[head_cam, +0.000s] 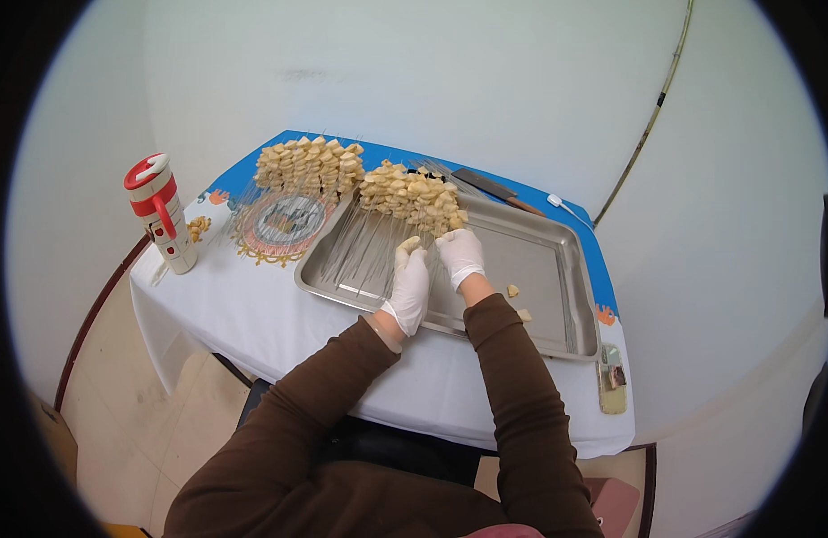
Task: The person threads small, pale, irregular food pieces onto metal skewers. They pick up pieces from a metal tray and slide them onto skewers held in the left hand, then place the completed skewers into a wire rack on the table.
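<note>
In a white glove, my left hand (409, 286) is curled over the metal tray (521, 316), beside the handle ends of many thin metal skewers. My right hand (462, 255), gloved too, has its fingers closed at the lower right edge of a pile of skewered pale yellow food pieces (414, 195). What lies between the fingers of either hand is too small to tell. The skewers (363, 252) point towards me over the tray's left part. Another skewered pile (309, 161) lies left of the tray. Two loose pale pieces (512, 290) are in the tray's right part.
A red and white travel mug (161, 215) stands at the table's left, near small brownish pieces (198, 228). Behind the tray lie a cleaver (484, 183), bare skewers and a white cable plug (555, 200). A phone in a clear case (612, 380) lies at the right edge.
</note>
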{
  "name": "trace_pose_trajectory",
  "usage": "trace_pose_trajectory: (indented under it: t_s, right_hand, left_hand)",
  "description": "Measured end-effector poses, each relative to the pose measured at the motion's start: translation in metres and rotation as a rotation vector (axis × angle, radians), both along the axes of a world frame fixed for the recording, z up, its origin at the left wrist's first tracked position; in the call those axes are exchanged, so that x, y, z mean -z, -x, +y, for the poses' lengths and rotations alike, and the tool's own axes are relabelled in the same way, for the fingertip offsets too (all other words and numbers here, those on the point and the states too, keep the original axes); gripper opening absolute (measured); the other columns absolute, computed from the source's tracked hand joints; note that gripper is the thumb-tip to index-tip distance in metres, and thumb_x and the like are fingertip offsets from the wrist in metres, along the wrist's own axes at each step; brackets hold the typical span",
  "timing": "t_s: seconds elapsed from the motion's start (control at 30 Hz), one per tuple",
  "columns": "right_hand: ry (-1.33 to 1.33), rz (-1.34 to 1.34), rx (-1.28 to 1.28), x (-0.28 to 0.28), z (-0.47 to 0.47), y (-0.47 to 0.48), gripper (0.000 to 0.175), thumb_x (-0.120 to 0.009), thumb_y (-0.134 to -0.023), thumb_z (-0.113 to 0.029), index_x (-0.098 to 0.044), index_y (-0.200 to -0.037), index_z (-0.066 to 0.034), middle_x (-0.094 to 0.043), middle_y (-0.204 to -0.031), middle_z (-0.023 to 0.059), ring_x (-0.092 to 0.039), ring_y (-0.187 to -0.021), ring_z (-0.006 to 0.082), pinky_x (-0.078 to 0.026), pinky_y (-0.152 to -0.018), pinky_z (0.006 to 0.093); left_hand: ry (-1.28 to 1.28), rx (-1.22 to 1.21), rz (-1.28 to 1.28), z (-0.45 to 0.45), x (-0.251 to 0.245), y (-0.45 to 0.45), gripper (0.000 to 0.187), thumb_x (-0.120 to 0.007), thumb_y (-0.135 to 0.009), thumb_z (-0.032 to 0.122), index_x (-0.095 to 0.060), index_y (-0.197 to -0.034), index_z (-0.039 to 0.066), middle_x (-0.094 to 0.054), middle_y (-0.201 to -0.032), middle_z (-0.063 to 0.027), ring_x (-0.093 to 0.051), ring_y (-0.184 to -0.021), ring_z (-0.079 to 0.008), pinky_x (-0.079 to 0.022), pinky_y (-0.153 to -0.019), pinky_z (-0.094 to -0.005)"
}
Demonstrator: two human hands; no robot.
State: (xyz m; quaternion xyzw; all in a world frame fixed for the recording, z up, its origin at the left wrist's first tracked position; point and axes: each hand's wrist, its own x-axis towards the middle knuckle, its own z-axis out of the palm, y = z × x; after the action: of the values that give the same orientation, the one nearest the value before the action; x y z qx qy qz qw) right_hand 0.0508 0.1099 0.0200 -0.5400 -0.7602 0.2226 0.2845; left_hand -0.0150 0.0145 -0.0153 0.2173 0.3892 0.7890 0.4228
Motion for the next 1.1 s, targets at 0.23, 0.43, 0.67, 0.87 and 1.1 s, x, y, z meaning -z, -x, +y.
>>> trace_pose_trajectory:
  t_s: [0.23, 0.43, 0.67, 0.87, 1.1]
  right_hand:
    - [0.139, 0.043, -0.182, 0.001, -0.007, -0.011, 0.032, -0.068, -0.087, -0.029, -0.073, -0.1, -0.0007, -0.073, -0.089, 0.0148, -0.07, -0.084, 0.0224, -0.054, -0.079, 0.0359]
    - [0.081, -0.017, -0.334, -0.011, -0.052, -0.077, 0.038, -0.061, -0.089, -0.033, -0.071, -0.111, -0.0038, -0.069, -0.11, 0.021, -0.066, -0.103, 0.0355, -0.051, -0.091, 0.0392]
    - [0.071, -0.195, -0.139, -0.013, -0.055, -0.166, 0.037, -0.055, -0.088, -0.031, -0.071, -0.108, -0.0043, -0.068, -0.11, 0.0213, -0.064, -0.103, 0.038, -0.05, -0.093, 0.042]
    - [-0.065, -0.504, 0.235, -0.006, -0.005, -0.233, 0.027, -0.057, -0.087, -0.022, -0.073, -0.097, -0.004, -0.07, -0.106, 0.0213, -0.066, -0.102, 0.038, -0.053, -0.089, 0.0444]
    - [0.06, -0.773, 0.423, 0.0, 0.024, -0.252, 0.02, -0.064, -0.084, -0.012, -0.076, -0.099, -0.0059, -0.071, -0.108, 0.019, -0.068, -0.105, 0.0359, -0.056, -0.084, 0.0414]
  left_hand:
    - [-0.089, 0.072, -0.172, -0.014, -0.015, -0.01, 0.036, -0.048, -0.096, 0.014, -0.044, -0.132, 0.007, -0.049, -0.114, -0.0038, -0.047, -0.098, -0.0112, -0.041, -0.089, -0.0249]
    - [-0.021, -0.028, 0.052, 0.005, 0.011, -0.003, 0.036, -0.046, -0.094, 0.004, -0.046, -0.131, 0.003, -0.051, -0.124, -0.0076, -0.049, -0.114, -0.015, -0.04, -0.099, -0.0274]
    - [-0.046, 0.028, 0.323, 0.0, 0.011, -0.009, 0.039, -0.046, -0.096, 0.003, -0.046, -0.135, 0.003, -0.052, -0.127, -0.0049, -0.05, -0.097, -0.0093, -0.043, -0.082, -0.0235]
    - [0.001, 0.053, 0.362, -0.002, 0.004, -0.012, 0.04, -0.047, -0.096, 0.003, -0.046, -0.136, 0.002, -0.053, -0.13, -0.0075, -0.052, -0.105, -0.0112, -0.044, -0.087, -0.0242]
    - [0.012, 0.07, 0.363, -0.003, 0.005, -0.011, 0.041, -0.048, -0.095, 0.002, -0.046, -0.135, -0.001, -0.053, -0.127, -0.0078, -0.052, -0.098, -0.0102, -0.044, -0.084, -0.0234]
